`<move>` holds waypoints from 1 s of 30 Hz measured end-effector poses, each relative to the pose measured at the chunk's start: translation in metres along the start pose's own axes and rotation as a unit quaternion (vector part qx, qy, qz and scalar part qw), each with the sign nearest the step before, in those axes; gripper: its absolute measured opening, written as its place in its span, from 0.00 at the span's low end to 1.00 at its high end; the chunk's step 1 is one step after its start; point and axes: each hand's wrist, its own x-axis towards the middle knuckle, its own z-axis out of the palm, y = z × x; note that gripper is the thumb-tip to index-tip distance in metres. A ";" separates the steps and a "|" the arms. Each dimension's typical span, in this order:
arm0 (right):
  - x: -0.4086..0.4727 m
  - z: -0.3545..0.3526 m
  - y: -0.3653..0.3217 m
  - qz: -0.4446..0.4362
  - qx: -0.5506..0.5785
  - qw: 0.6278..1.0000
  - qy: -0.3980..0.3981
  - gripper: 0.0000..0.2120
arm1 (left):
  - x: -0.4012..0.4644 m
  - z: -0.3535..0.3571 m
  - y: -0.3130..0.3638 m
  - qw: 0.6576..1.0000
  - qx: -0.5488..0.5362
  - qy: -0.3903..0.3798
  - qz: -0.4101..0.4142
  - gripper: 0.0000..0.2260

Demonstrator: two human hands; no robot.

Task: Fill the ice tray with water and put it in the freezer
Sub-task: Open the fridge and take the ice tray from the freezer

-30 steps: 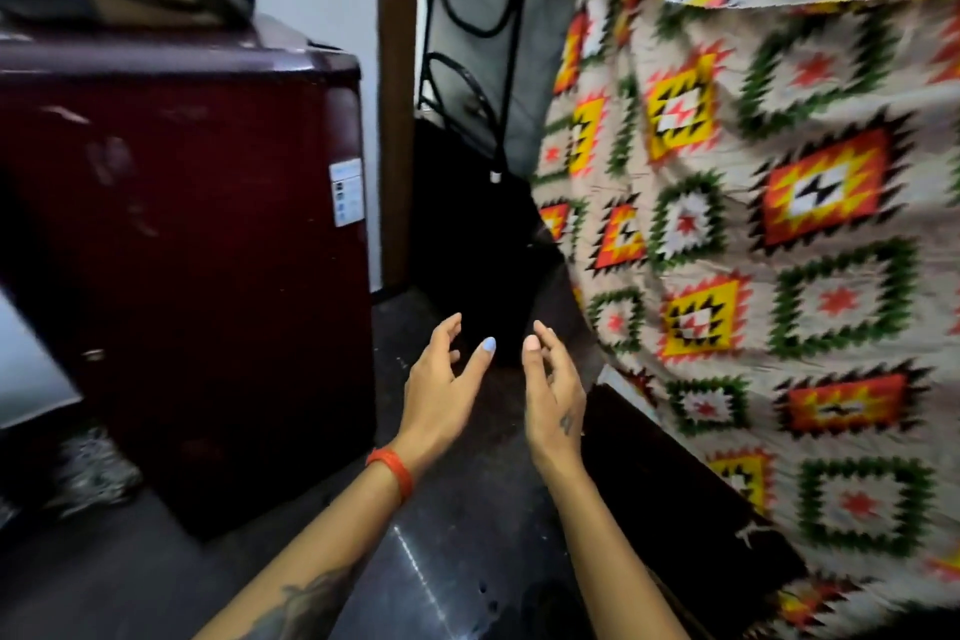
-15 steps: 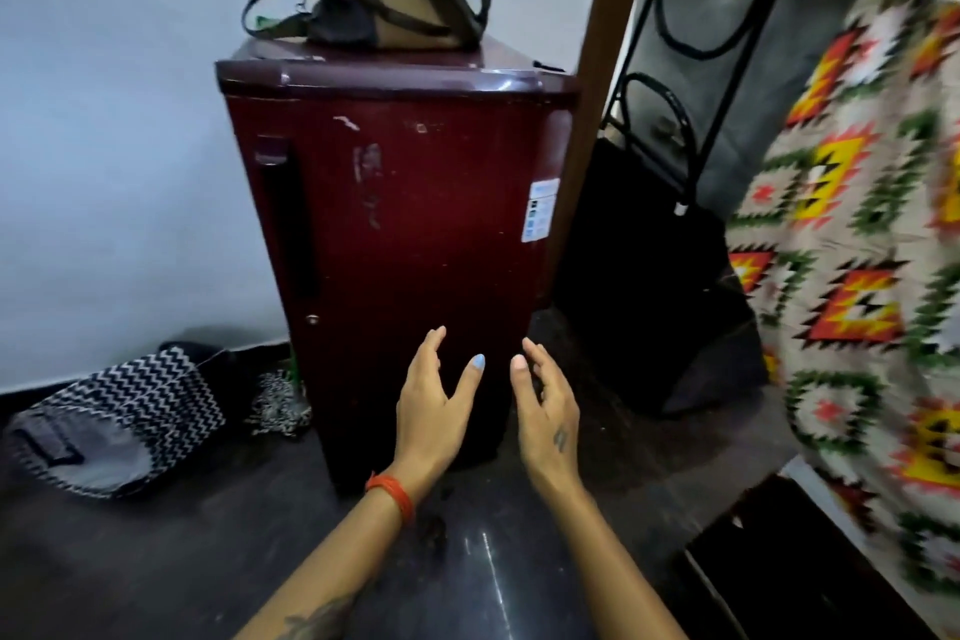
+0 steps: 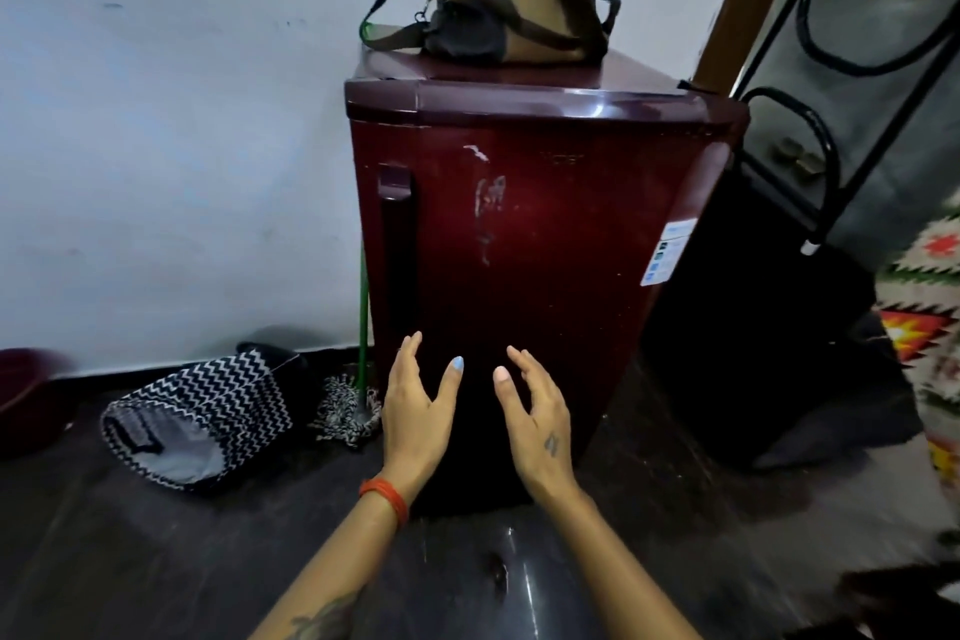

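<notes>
handle reach clear | mop, bag left of fridge

Hands: my left hand and right hand were raised side by side, palms facing, fingers spread, holding nothing.
Wrist: an orange band circled my left wrist.
Fridge: a small maroon fridge stood shut before me, its dark handle on the left edge.
On top: a tan bag rested on the fridge.
Floor: a zigzag-patterned bag lay on its side to the left, beside a green-handled mop leaning at the fridge's corner.
</notes>
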 end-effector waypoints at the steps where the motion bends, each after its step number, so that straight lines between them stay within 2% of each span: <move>1: 0.007 0.009 -0.003 -0.001 -0.001 1.000 -0.004 0.34 | 0.010 -0.005 -0.002 1.000 -0.001 0.005 -0.001 0.28; 6: 0.046 0.053 -0.017 -0.021 -0.019 0.999 -0.030 0.36 | 0.058 -0.029 -0.013 1.000 0.020 0.020 0.004 0.28; 11: 0.090 0.087 -0.037 -0.047 -0.027 0.997 -0.060 0.28 | 0.104 -0.039 -0.013 0.999 0.020 0.021 0.014 0.29; 16: 0.129 0.103 -0.055 -0.057 -0.043 0.994 -0.085 0.30 | 0.140 -0.038 -0.009 1.000 0.003 0.010 0.015 0.26; 21: 0.155 0.114 -0.067 -0.051 -0.052 0.994 -0.077 0.25 | 0.165 -0.030 -0.011 0.999 0.028 -0.033 0.014 0.22; 26: 0.156 0.120 -0.071 -0.039 -0.079 0.994 -0.061 0.21 | 0.172 -0.023 -0.012 0.997 0.073 -0.021 0.010 0.18; 30: 0.157 0.120 -0.074 -0.052 -0.128 0.988 -0.068 0.22 | 0.176 -0.025 -0.006 0.994 0.104 -0.036 0.004 0.19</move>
